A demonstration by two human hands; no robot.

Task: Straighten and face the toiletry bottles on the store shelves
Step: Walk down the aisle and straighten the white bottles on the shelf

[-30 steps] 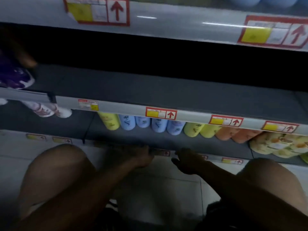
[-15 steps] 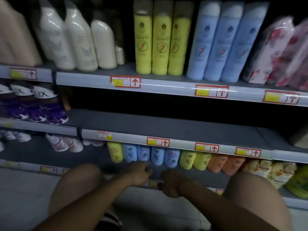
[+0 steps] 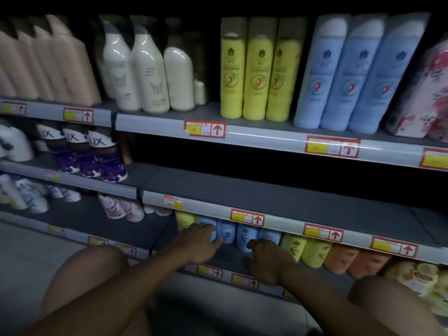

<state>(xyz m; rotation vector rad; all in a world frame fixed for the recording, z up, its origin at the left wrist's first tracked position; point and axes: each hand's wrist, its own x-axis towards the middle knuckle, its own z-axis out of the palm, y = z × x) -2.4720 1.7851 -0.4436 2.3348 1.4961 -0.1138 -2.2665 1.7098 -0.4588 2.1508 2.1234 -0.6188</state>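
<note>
On the lowest shelf stands a row of bottles: a yellow one point(image 3: 185, 220), several light blue bottles point(image 3: 244, 235), two lime-green bottles point(image 3: 315, 253) and two orange bottles point(image 3: 339, 259). Their tops are hidden behind the price rail point(image 3: 286, 225). My left hand point(image 3: 198, 242) reaches in with its fingers stretched out, the tips touching a light blue bottle point(image 3: 228, 235). My right hand point(image 3: 266, 261) hovers over the shelf front just right of it, fingers loosely bent, holding nothing that I can see.
Above are tall yellow bottles point(image 3: 257, 69), blue bottles point(image 3: 363, 76), white bottles point(image 3: 145, 73) and floral pouches point(image 3: 424, 93). Purple Lux bottles point(image 3: 97, 154) stand at the left. A dark shelf board point(image 3: 266, 190) overhangs the bottom row. My knees point(image 3: 92, 275) flank my arms.
The view has tilted upward, bringing the upper shelves in. Both hands moved from the shelf's front edge inward to the blue bottles.
</note>
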